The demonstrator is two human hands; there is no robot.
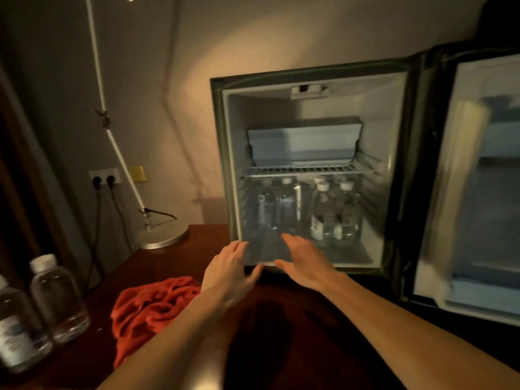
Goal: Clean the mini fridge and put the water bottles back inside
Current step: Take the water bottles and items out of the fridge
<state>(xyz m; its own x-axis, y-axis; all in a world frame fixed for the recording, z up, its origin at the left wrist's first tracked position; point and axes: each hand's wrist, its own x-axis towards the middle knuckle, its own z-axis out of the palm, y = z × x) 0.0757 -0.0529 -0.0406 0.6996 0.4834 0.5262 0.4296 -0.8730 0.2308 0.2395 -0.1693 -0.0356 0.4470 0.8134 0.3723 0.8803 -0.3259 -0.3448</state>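
Open grey mini fridge (225,153) on a dark wooden table (168,257), its door (478,192) swung right; clear plastic water bottles (323,212) stand under its wire shelf (306,168). Left hand (230,273) and right hand (305,260), fingers spread and empty, reach the fridge's lower front edge. Two more clear bottles (56,299) stand far left, beside a crumpled red cloth (152,308).

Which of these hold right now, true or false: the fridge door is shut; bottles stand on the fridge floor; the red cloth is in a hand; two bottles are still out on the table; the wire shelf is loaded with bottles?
1. The fridge door is shut. False: it is swung open to the right.
2. Water bottles stand on the fridge floor. True.
3. The red cloth is in a hand. False: it lies on the table; left hand and right hand are open and empty.
4. Two bottles on the table are still out. True.
5. The wire shelf holds bottles. False: no bottles on it.
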